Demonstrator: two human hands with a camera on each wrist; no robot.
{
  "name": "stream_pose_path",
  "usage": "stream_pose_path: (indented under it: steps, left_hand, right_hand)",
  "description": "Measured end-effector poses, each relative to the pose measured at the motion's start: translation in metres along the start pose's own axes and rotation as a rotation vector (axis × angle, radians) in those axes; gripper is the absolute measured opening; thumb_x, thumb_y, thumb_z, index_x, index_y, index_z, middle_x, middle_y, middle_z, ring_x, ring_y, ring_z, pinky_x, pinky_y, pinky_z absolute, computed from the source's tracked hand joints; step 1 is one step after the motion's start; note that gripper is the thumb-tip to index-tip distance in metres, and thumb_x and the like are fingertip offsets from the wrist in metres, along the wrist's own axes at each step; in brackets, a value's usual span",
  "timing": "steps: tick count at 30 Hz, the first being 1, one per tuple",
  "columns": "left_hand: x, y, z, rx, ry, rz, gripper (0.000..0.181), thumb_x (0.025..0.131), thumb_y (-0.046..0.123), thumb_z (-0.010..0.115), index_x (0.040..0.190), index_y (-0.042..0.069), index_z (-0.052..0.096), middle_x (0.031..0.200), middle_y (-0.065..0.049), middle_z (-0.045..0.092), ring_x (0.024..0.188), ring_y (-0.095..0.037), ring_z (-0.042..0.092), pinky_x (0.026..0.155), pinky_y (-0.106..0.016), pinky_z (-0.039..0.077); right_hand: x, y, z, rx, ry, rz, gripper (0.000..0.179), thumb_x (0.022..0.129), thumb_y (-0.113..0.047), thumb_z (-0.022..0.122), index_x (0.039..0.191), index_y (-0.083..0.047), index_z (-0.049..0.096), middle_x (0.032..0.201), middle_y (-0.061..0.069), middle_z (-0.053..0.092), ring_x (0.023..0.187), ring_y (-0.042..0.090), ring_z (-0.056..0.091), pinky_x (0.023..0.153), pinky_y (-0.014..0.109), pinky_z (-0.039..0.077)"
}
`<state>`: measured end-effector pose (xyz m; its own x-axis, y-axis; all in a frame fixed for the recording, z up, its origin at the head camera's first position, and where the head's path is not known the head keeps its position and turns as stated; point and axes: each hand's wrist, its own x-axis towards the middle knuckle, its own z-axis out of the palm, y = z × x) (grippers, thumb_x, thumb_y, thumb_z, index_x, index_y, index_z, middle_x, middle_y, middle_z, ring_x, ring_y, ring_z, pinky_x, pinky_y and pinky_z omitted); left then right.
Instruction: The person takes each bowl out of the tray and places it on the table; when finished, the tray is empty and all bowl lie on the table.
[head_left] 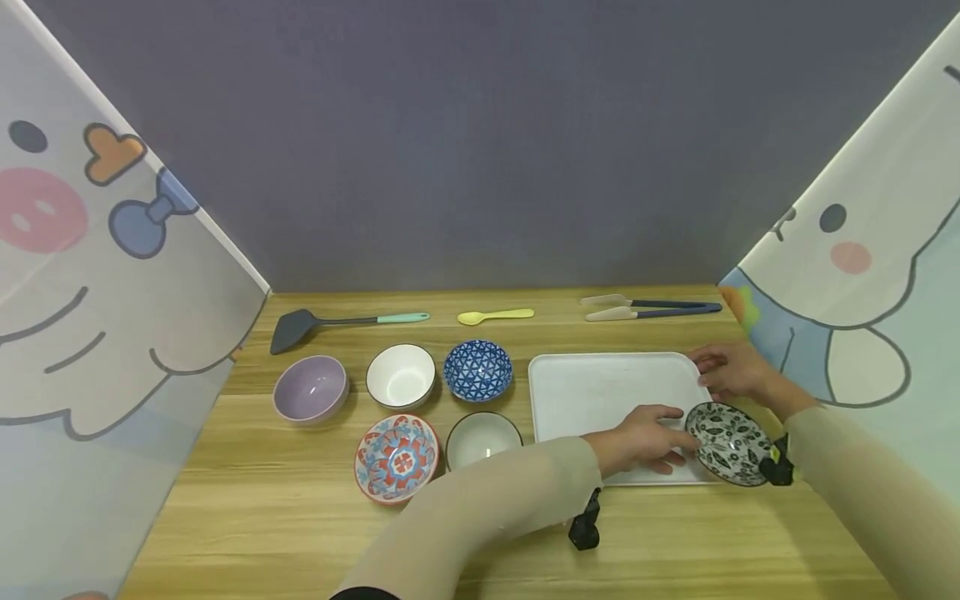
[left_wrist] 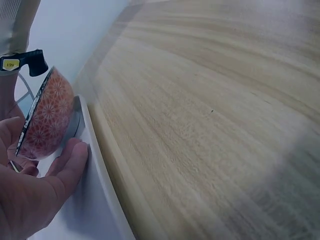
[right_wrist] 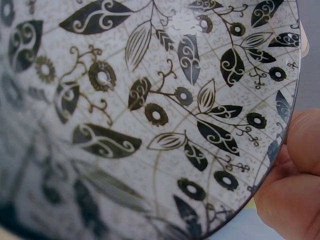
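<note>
In the head view a bowl (head_left: 731,442) with black leaves inside stands tilted over the tray's near right corner. Its outside, seen from my left wrist, is patterned red. My left hand (head_left: 647,437) holds its left side, with fingers (left_wrist: 75,157) low by the foot and the thumb near the rim. My right hand (head_left: 731,371) lies beside the far right corner of the white tray (head_left: 543,392), fingers loosely bent, close to the bowl's far rim. The bowl's inside (right_wrist: 165,115) fills most of the right wrist view, hiding much of that hand.
Left of the tray sit purple (head_left: 311,389), white (head_left: 401,377), blue-patterned (head_left: 477,371), red floral (head_left: 397,458) and plain dark-rimmed (head_left: 482,437) bowls. Along the back lie a spatula (head_left: 296,329), a yellow spoon (head_left: 495,316) and tongs (head_left: 652,312). Walls enclose the table.
</note>
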<state>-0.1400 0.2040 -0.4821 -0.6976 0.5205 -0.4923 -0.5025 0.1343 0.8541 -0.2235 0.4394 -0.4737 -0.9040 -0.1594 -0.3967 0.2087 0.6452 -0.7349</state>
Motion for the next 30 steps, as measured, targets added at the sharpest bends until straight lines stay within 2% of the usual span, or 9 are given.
stream_pose_path:
  steps: [7, 17, 23, 30]
  left_hand:
    - [-0.003, -0.001, 0.006, 0.0, 0.021, 0.024, 0.044, 0.089, 0.004, 0.074, 0.132, 0.009, 0.066, 0.08, -0.007, 0.074, 0.091, -0.037, 0.075, 0.085, -0.059, 0.062]
    - [-0.002, -0.005, 0.011, -0.072, 0.025, 0.041, 0.042, 0.087, -0.001, 0.069, 0.128, 0.01, 0.068, 0.077, -0.013, 0.073, 0.088, -0.04, 0.075, 0.081, -0.059, 0.063]
    - [-0.007, -0.004, 0.007, -0.077, 0.039, 0.038, 0.038, 0.087, -0.002, 0.069, 0.123, 0.011, 0.07, 0.074, -0.014, 0.072, 0.082, -0.039, 0.075, 0.076, -0.056, 0.064]
    - [-0.014, -0.005, -0.002, -0.119, 0.05, 0.026, 0.035, 0.086, -0.003, 0.065, 0.117, 0.011, 0.071, 0.081, -0.026, 0.074, 0.092, -0.054, 0.071, 0.076, -0.059, 0.062]
  right_hand:
    - [0.001, 0.002, 0.001, -0.005, 0.011, -0.004, 0.055, 0.089, 0.005, 0.071, 0.139, 0.015, 0.049, 0.12, 0.033, 0.061, 0.083, 0.019, 0.067, 0.065, 0.037, 0.065]
    - [0.0, 0.002, 0.002, -0.011, 0.026, -0.008, 0.056, 0.088, 0.006, 0.072, 0.138, 0.015, 0.05, 0.12, 0.034, 0.062, 0.081, 0.02, 0.069, 0.064, 0.037, 0.065]
    - [0.0, 0.002, 0.001, -0.017, 0.003, -0.014, 0.056, 0.089, 0.006, 0.07, 0.139, 0.016, 0.048, 0.121, 0.034, 0.06, 0.083, 0.021, 0.067, 0.065, 0.038, 0.065]
    - [-0.002, 0.003, 0.0, -0.022, 0.001, -0.015, 0.056, 0.09, 0.005, 0.07, 0.14, 0.016, 0.047, 0.121, 0.034, 0.06, 0.085, 0.019, 0.067, 0.066, 0.038, 0.065]
